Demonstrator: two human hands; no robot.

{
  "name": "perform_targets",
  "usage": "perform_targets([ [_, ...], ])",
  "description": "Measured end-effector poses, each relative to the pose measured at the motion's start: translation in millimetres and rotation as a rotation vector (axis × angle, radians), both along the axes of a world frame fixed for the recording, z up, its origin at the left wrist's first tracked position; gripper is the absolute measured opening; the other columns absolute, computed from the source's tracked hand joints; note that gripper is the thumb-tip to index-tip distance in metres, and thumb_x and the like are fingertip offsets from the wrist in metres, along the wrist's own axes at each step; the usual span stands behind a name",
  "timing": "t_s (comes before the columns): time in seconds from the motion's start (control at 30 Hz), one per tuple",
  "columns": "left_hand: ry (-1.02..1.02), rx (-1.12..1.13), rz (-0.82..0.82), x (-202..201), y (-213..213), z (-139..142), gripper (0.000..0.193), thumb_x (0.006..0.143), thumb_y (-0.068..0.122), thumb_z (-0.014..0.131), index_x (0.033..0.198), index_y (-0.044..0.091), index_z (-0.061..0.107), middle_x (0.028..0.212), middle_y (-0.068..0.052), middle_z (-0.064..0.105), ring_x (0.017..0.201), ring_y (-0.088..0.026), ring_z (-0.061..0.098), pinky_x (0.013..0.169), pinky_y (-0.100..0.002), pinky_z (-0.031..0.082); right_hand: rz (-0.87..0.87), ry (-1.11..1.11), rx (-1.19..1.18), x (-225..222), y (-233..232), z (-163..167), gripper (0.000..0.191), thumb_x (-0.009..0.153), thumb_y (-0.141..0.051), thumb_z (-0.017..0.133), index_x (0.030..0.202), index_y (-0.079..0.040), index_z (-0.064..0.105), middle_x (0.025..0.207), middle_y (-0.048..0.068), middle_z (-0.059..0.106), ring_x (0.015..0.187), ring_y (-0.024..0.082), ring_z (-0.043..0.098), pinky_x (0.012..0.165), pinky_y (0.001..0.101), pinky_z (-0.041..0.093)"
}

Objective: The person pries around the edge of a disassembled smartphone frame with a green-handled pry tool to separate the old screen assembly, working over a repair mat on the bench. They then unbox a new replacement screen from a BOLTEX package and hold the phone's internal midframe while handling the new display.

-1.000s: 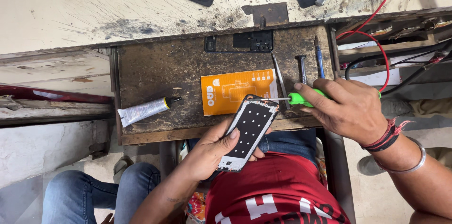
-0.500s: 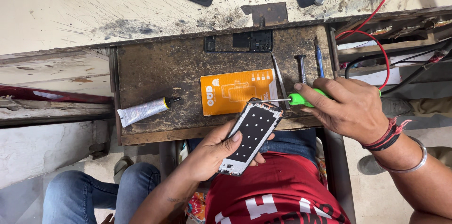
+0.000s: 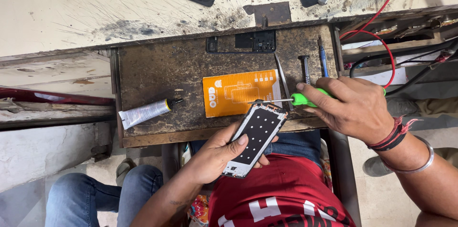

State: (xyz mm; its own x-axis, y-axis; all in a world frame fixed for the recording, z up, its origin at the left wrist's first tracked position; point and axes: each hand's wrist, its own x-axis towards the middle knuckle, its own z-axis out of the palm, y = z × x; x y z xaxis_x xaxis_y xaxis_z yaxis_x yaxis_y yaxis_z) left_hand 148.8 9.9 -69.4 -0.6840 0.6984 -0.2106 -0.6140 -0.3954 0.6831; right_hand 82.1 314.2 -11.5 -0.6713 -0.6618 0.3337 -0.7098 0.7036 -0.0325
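Head view, looking down: the left hand (image 3: pixel 217 153) cradles a phone frame (image 3: pixel 256 137) with its back plate up, fingers curled under it and thumb pressed on its edge, just over the pulled-out drawer's (image 3: pixel 157 67) front lip. At three o'clock from it, the right hand (image 3: pixel 355 107) pinches a green-handled screwdriver (image 3: pixel 291 99), tip touching the phone's top corner. An orange box (image 3: pixel 234 92) lies at twelve o'clock, a glue tube (image 3: pixel 143 112) at nine.
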Motion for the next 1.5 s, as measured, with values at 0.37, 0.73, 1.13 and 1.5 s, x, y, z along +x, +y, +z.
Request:
perform_targets([
  [0.37, -0.006, -0.011, -0.017, -0.2, 0.1, 1.0, 0.057, 0.109, 0.032, 0.049, 0.157, 0.002, 0.038, 0.141, -0.020, 0.062, 0.104, -0.023, 0.072, 0.091, -0.036, 0.060, 0.000, -0.016, 0.016, 0.0, 1.1, -0.8, 0.054, 0.079, -0.035, 0.081, 0.130, -0.022, 0.068, 0.096, 0.001, 0.066, 0.072, 0.020, 0.065, 0.057, 0.0360, 0.049],
  [0.73, -0.012, -0.110, -0.073, -5.2, -1.9, -7.6, 0.060, 0.106, 0.036, 0.048, 0.156, 0.006, 0.037, 0.139, -0.012, 0.062, 0.110, -0.022, 0.070, 0.091, -0.036, 0.061, -0.024, -0.503, -0.397, 0.8, -8.6, 13.8, 0.059, 0.083, -0.036, 0.078, 0.134, -0.011, 0.062, 0.111, 0.010, 0.069, 0.092, 0.027, 0.072, 0.076, 0.0351, 0.057],
  [1.13, 0.182, -0.021, -0.225, -36.0, -10.3, -1.7, 0.083, 0.110, 0.047, 0.057, 0.169, -0.004, 0.028, 0.124, -0.021, 0.068, 0.113, -0.022, 0.068, 0.098, -0.033, 0.056, -0.107, -1.229, -0.733, -14.0, -24.4, -2.5, 0.034, 0.082, -0.009, 0.085, 0.112, -0.005, 0.068, 0.091, 0.001, 0.070, 0.083, 0.006, 0.065, 0.072, 0.0245, 0.057],
  [1.5, 0.317, 0.272, 0.406, -44.5, 35.7, -51.0, 0.068, 0.097, 0.033, 0.080, 0.148, 0.002, 0.049, 0.149, -0.015, 0.058, 0.142, -0.028, 0.056, 0.128, -0.049, 0.043, -0.408, -1.188, -1.556, -14.0, -23.3, -21.2, 0.038, 0.086, -0.001, 0.076, 0.117, -0.012, 0.057, 0.083, -0.003, 0.059, 0.062, 0.006, 0.057, 0.052, 0.0248, 0.050],
])
